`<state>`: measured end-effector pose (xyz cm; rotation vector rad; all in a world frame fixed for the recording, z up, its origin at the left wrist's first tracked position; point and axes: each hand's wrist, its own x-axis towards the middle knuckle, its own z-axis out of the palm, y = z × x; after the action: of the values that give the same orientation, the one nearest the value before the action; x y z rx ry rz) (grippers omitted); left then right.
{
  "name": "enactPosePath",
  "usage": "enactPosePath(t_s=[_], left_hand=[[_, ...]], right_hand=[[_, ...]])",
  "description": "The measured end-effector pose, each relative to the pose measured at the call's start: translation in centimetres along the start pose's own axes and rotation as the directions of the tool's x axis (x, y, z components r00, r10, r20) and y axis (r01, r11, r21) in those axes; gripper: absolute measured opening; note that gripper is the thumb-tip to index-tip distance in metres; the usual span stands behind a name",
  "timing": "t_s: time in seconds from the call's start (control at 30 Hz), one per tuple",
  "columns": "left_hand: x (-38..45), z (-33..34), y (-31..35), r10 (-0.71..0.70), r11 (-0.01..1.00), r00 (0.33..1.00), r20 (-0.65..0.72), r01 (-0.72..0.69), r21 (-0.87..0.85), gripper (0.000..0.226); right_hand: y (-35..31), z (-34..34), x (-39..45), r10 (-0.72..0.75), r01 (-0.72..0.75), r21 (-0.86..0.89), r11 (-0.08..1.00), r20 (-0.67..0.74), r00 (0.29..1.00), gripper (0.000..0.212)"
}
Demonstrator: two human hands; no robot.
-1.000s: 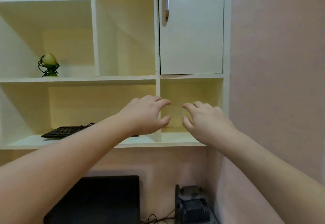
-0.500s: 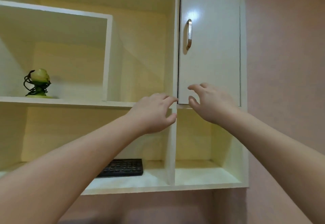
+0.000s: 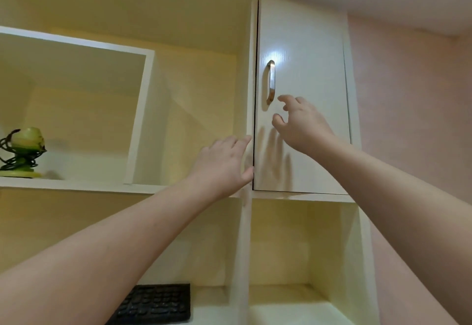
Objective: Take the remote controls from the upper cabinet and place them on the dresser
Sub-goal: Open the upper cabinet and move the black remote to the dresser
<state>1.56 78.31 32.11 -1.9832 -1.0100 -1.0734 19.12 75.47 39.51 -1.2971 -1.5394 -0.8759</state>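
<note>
A: Head view. Right hand (image 3: 302, 125) raised in front of the closed cabinet door (image 3: 306, 74), fingers spread and curled, holding nothing. Index fingertip just beside the lower end of the metal handle (image 3: 271, 82); contact with it — cannot tell.

B: Left hand?

A: Left hand (image 3: 222, 163) lower and to the left of the right one, open, empty. Fingertips and thumb at the door's left edge, where it meets the vertical divider (image 3: 251, 69). Touching or just short — cannot tell.

B: Remote controls?

A: None showing. The door above the right hand is shut, so whatever sits behind it is hidden.

B: Surroundings?

A: Left of the left hand, an open shelf compartment (image 3: 194, 110) with pale yellow back. Far left of that, a green ornament (image 3: 23, 153) wrapped in dark wire stands on the shelf board. Below the left forearm, a black keyboard (image 3: 155, 304) lies flat on the lower shelf. Below the right hand, an open cubby (image 3: 293, 243). Right of the right arm, pink wall (image 3: 408, 107).
</note>
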Motion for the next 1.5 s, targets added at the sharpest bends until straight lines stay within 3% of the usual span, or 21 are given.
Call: enactPosePath(t_s=[0.2, 0.33, 0.47, 0.67, 0.73, 0.8, 0.83, 0.9, 0.97, 1.1, 1.23, 1.33, 1.5], left_hand=[[1.1, 1.1, 0.5, -0.030, 0.999, 0.999, -0.017, 0.031, 0.037, 0.067], [1.6, 2.0, 1.4, -0.032, 0.998, 0.999, -0.003, 0.032, 0.053, 0.069], [2.0, 2.7, 2.0, -0.099, 0.992, 0.995, -0.021, 0.097, -0.080, 0.068], [2.4, 3.9, 4.0, -0.280, 0.945, 0.948, -0.153, 0.244, -0.219, 0.058], [2.7, 3.9, 4.8, -0.343, 0.837, 0.938, -0.050, 0.281, -0.468, 0.054], [2.9, 3.8, 5.7, -0.385, 0.615, 0.914, 0.125, 0.355, -0.704, 0.041], [2.9, 3.9, 6.0, -0.404, 0.548, 0.899, 0.170, 0.386, -0.742, 0.034], [2.8, 4.1, 6.0, -0.438, 0.516, 0.876, 0.201, 0.428, -0.742, 0.030], [2.6, 4.0, 5.8, -0.445, 0.499, 0.868, 0.223, 0.447, -0.742, 0.031], [2.3, 3.7, 6.1, -0.442, 0.486, 0.868, 0.225, 0.443, -0.754, 0.023], [2.1, 3.4, 6.4, -0.459, 0.525, 0.860, 0.222, 0.464, -0.714, 0.026], [1.8, 3.3, 6.6, -0.443, 0.515, 0.872, 0.208, 0.437, -0.737, 0.025], [1.5, 2.9, 7.3, -0.442, 0.527, 0.882, 0.165, 0.404, -0.748, 0.020]], right_hand=[[0.6, 1.3, 2.8, 0.103, -0.075, 0.415, 0.907, -0.045, 0.994, 0.054], [0.4, 1.2, 4.4, 0.155, -0.169, 0.673, 0.720, 0.081, 0.985, 0.053], [0.5, 0.5, 5.6, 0.092, -0.266, 0.783, 0.562, 0.261, 0.961, 0.037], [0.9, -0.8, 6.3, 0.088, -0.291, 0.791, 0.538, 0.291, 0.953, 0.009], [1.0, -1.4, 6.3, 0.082, -0.304, 0.811, 0.499, 0.305, 0.949, 0.008], [1.0, -1.9, 6.0, 0.063, -0.303, 0.828, 0.471, 0.311, 0.948, 0.009], [1.1, -2.0, 5.7, 0.054, -0.294, 0.835, 0.465, 0.305, 0.951, 0.008], [0.8, -2.0, 5.0, 0.065, -0.279, 0.841, 0.463, 0.282, 0.957, 0.007], [0.1, -1.5, 4.3, 0.131, -0.256, 0.827, 0.500, 0.220, 0.967, 0.022], [-1.7, 0.6, 2.8, 0.299, -0.276, 0.466, 0.841, 0.025, 0.954, 0.068], [-2.8, 2.2, 2.1, 0.311, -0.299, 0.299, 0.906, 0.007, 0.950, 0.103], [-3.0, 2.0, 2.3, 0.332, -0.319, 0.223, 0.921, -0.021, 0.943, 0.104], [-2.1, 0.6, 1.7, 0.241, -0.228, 0.134, 0.964, -0.089, 0.966, 0.092]])
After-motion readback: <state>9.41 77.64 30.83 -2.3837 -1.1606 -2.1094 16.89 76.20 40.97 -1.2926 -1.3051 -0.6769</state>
